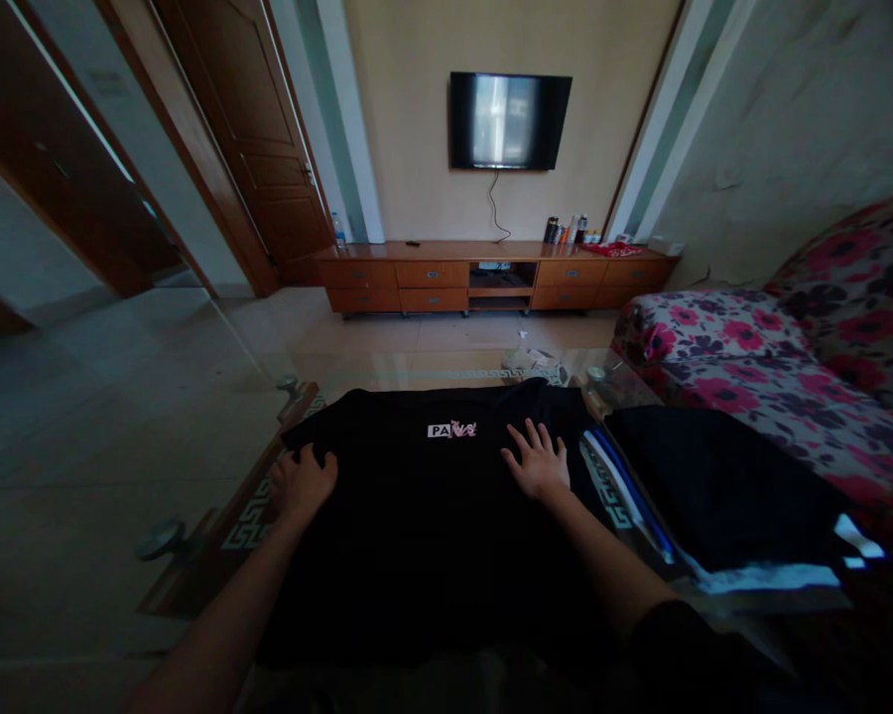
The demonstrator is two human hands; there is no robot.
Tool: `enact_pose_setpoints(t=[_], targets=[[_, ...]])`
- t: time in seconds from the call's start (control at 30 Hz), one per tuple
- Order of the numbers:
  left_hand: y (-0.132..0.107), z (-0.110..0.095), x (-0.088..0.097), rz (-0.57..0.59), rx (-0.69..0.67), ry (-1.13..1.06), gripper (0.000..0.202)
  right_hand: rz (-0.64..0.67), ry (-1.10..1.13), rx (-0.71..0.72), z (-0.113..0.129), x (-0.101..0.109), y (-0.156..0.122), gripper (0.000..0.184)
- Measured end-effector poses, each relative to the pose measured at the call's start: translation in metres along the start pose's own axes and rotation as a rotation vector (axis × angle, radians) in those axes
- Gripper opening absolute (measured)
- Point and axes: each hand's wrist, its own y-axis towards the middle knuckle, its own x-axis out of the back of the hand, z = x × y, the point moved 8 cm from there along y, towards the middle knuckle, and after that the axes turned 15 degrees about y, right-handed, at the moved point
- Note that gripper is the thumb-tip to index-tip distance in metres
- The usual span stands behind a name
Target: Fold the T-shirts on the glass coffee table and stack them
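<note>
A black T-shirt (432, 535) with a small white and pink chest print lies spread flat on a glass table (249, 521), its neck end away from me. My left hand (303, 483) rests on the shirt's left side near the sleeve, fingers spread and slightly bent. On the right side of the chest, my right hand (538, 459) lies palm down with its fingers stretched apart. Neither hand grips the cloth. The shirt's near edge is lost in shadow.
Right of the shirt sits a stack of folded dark clothes (729, 496) with white and blue edges. A floral sofa (721, 332) stands beyond it. Across the room are a low wooden cabinet (432, 283) with bottles on top and a wall television (510, 121).
</note>
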Motion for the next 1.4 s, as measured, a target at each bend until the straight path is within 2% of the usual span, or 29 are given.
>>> enact_pose_setpoints(t=[0.07, 0.13, 0.2, 0.27, 0.33, 0.4, 0.5, 0.57, 0.63, 0.77, 0.83, 0.97, 1.07, 1.2, 1.3, 1.4], targets=[[0.001, 0.0, 0.001, 0.003, -0.017, 0.03, 0.059, -0.018, -0.009, -0.014, 0.005, 0.002, -0.002, 0.066], [0.0, -0.004, 0.01, -0.05, -0.034, 0.081, 0.053, -0.043, -0.01, -0.048, 0.013, 0.005, 0.0, 0.063], [-0.004, -0.022, 0.021, -0.119, -0.124, 0.114, 0.045, -0.065, -0.001, -0.102, 0.02, 0.008, 0.006, 0.059], [-0.009, -0.055, 0.027, -0.128, -0.341, 0.076, 0.039, -0.078, 0.011, -0.113, 0.027, 0.011, 0.018, 0.052], [-0.014, -0.096, 0.026, -0.061, -0.593, -0.042, 0.034, -0.063, 0.022, -0.046, 0.036, 0.011, 0.036, 0.045], [-0.013, -0.131, 0.024, -0.025, -0.743, -0.137, 0.032, -0.021, 0.029, 0.038, 0.043, 0.01, 0.059, 0.042], [0.01, -0.165, 0.014, 0.003, -0.748, -0.165, 0.039, 0.052, 0.046, 0.082, 0.043, 0.007, 0.096, 0.052], [0.031, -0.176, 0.003, 0.014, -0.672, -0.157, 0.054, 0.073, 0.073, 0.089, 0.041, 0.004, 0.117, 0.072], [0.047, -0.181, -0.007, -0.005, -0.606, -0.132, 0.063, 0.04, 0.085, 0.078, 0.039, 0.001, 0.131, 0.079], [0.056, -0.185, -0.021, -0.039, -0.556, -0.055, 0.06, -0.101, 0.053, 0.041, 0.033, -0.006, 0.137, 0.061], [0.052, -0.184, -0.021, -0.049, -0.543, -0.058, 0.06, -0.153, 0.061, 0.021, 0.03, -0.007, 0.133, 0.058], [0.037, -0.172, 0.0, -0.133, -0.462, -0.067, 0.053, -0.136, 0.087, 0.012, 0.027, -0.005, 0.121, 0.057], [0.017, -0.161, 0.012, -0.126, -0.442, -0.015, 0.05, -0.071, 0.086, 0.026, 0.027, -0.004, 0.104, 0.061], [-0.021, -0.145, 0.017, -0.076, -0.529, 0.039, 0.061, 0.074, 0.076, 0.015, 0.025, -0.01, 0.063, 0.066], [-0.053, -0.115, 0.02, -0.096, -0.473, 0.035, 0.066, 0.04, 0.069, -0.056, 0.018, -0.005, 0.018, 0.069], [-0.091, -0.082, 0.016, -0.024, -0.473, 0.033, 0.069, 0.062, 0.071, -0.104, 0.013, -0.002, -0.028, 0.073]])
